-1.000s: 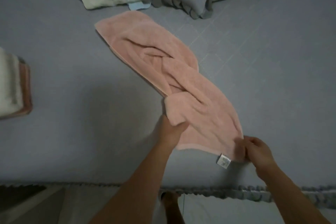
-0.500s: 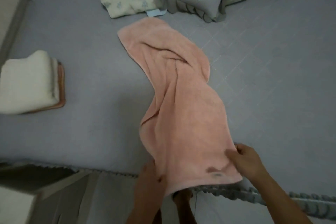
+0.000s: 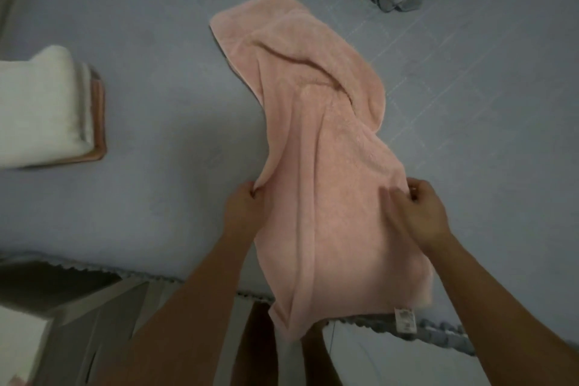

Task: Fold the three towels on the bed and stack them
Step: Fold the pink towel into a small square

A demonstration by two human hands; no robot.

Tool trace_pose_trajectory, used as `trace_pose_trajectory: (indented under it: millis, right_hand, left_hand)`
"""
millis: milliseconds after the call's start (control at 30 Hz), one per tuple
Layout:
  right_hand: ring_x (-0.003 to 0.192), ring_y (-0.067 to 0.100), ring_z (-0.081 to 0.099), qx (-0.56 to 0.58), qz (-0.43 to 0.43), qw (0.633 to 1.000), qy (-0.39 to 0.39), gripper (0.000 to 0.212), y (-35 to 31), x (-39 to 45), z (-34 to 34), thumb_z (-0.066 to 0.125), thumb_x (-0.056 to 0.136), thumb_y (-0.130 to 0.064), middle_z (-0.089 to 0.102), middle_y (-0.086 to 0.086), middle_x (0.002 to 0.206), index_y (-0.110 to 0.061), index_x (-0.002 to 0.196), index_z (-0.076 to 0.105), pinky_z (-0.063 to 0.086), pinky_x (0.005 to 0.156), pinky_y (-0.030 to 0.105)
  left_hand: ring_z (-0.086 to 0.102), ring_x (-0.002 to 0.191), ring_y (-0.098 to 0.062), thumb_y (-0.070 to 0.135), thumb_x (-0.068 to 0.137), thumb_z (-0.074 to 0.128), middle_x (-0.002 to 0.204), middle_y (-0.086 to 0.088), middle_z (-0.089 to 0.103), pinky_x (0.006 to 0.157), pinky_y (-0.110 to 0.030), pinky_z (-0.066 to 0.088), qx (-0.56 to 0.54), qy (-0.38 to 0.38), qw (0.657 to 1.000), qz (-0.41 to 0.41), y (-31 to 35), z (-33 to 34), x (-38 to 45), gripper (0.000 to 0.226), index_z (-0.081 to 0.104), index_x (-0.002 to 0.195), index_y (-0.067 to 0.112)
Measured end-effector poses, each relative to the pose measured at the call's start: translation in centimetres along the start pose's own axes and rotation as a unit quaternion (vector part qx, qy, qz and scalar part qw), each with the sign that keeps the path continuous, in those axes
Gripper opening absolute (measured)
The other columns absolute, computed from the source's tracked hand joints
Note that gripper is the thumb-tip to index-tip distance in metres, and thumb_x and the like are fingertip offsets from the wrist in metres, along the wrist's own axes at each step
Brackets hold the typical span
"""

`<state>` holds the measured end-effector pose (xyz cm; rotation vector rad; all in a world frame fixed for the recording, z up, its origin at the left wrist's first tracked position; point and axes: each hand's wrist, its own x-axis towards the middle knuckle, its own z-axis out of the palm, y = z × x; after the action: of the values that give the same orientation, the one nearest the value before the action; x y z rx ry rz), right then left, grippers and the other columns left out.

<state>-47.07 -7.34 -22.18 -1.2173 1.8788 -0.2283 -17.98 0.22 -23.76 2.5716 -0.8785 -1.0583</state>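
Pink, plush terry towel [image 3: 326,166] lies rumpled lengthwise across the centre of the frame on our grey quilted bed cover [image 3: 470,135], its near end draping over the scalloped edge. Our left hand [image 3: 244,207] pinches its left edge; our right hand [image 3: 419,210] grips the right edge. Folded cream towel [image 3: 37,110] sits stacked on a folded pink one [image 3: 99,122] at left.

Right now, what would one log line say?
step: third towel, unfolded | left hand: pinches pink towel edge | right hand: grips opposite edge | folded stack: two towels
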Motion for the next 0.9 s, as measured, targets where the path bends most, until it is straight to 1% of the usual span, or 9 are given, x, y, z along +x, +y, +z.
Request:
trace_pose_trajectory:
  millis: [133,267,367,467,567,633,700,800,900]
  right_hand:
    - [0.089,0.029,0.062,-0.093,0.047,0.993,-0.053,0.026,1.0,-1.0,1.1,0.058,0.089,-0.023,0.069,0.009,0.093,-0.008,0.108,0.068,0.045,0.078,0.033]
    - [0.102,0.033,0.062,-0.125,0.151,0.959,-0.203,0.043,1.6,-3.2,1.4,0.063,0.090,-0.037,0.066,0.015,0.115,-0.009,0.122,0.062,0.049,0.086,0.039]
    - [0.092,0.029,0.064,-0.112,0.113,0.980,-0.120,0.029,-2.5,0.2,1.3,0.069,0.083,-0.042,0.070,0.010,0.105,-0.019,0.099,0.063,0.049,0.078,0.037]
    - [0.084,0.030,0.067,-0.031,0.066,0.997,-0.027,0.033,-8.6,5.6,1.7,0.063,0.080,-0.038,0.069,0.005,0.088,-0.011,0.098,0.067,0.050,0.071,0.034]
    - [0.073,0.025,0.060,0.055,0.055,0.997,0.016,0.035,-14.1,10.8,2.3,0.056,0.081,-0.041,0.064,0.006,0.077,-0.008,0.086,0.068,0.048,0.068,0.036]
    - [0.068,0.021,0.052,0.106,0.077,0.991,0.028,0.039,-17.0,13.7,2.5,0.055,0.080,-0.048,0.058,0.001,0.070,-0.012,0.081,0.070,0.042,0.061,0.032]
    - [0.068,0.021,0.053,0.150,0.110,0.982,0.025,0.047,-18.6,15.9,2.7,0.054,0.077,-0.052,0.061,0.003,0.075,-0.009,0.086,0.071,0.044,0.062,0.034]
    - [0.091,0.026,0.066,0.127,0.139,0.982,-0.004,0.031,-19.5,16.6,3.1,0.065,0.085,-0.040,0.069,0.008,0.102,-0.011,0.094,0.070,0.055,0.085,0.042]
    - [0.084,0.019,0.067,0.095,0.037,0.991,0.088,0.024,-20.0,15.1,2.7,0.069,0.083,-0.023,0.071,0.006,0.094,-0.013,0.105,0.070,0.054,0.078,0.036]
  left_hand:
    - [0.066,0.094,-0.037,0.033,0.095,0.045,0.098,-0.023,0.070,0.074,-0.035,0.043,0.026,-0.052,0.996,-0.074,-4.0,-0.8,0.1,0.044,0.066,0.099,-0.005]
    - [0.065,0.082,-0.031,0.034,0.089,0.050,0.089,-0.017,0.071,0.068,-0.032,0.042,0.061,-0.065,0.991,-0.101,-7.2,-2.9,-1.1,0.036,0.068,0.092,0.004]
    - [0.064,0.084,-0.026,0.030,0.090,0.053,0.084,-0.004,0.069,0.069,-0.033,0.043,0.005,-0.038,0.997,-0.060,-4.7,-5.5,3.3,0.020,0.066,0.091,0.014]
    - [0.064,0.085,-0.023,0.032,0.088,0.056,0.089,0.000,0.068,0.071,-0.033,0.045,-0.097,-0.005,0.995,-0.033,0.5,-7.9,10.1,0.025,0.069,0.102,0.016]
    - [0.069,0.087,-0.032,0.037,0.089,0.059,0.092,-0.011,0.072,0.081,-0.045,0.056,-0.261,-0.041,0.963,-0.059,5.7,-9.9,17.8,0.028,0.068,0.096,0.011]
    - [0.064,0.079,-0.027,0.040,0.091,0.061,0.086,-0.012,0.066,0.074,-0.043,0.054,-0.321,-0.065,0.942,-0.076,8.4,-11.3,22.2,0.027,0.064,0.087,0.013]
    - [0.057,0.070,-0.022,0.033,0.090,0.065,0.072,-0.008,0.060,0.064,-0.037,0.047,-0.333,-0.037,0.941,-0.047,10.4,-12.3,25.5,0.020,0.065,0.083,0.014]
    - [0.053,0.069,-0.015,0.028,0.088,0.067,0.063,0.003,0.056,0.063,-0.031,0.043,-0.263,0.067,0.962,0.018,11.5,-14.4,28.8,0.022,0.072,0.096,0.009]
    - [0.052,0.071,-0.011,0.036,0.087,0.061,0.073,0.001,0.061,0.064,-0.032,0.044,-0.233,0.144,0.961,0.034,11.2,-17.1,31.1,0.033,0.071,0.100,0.007]
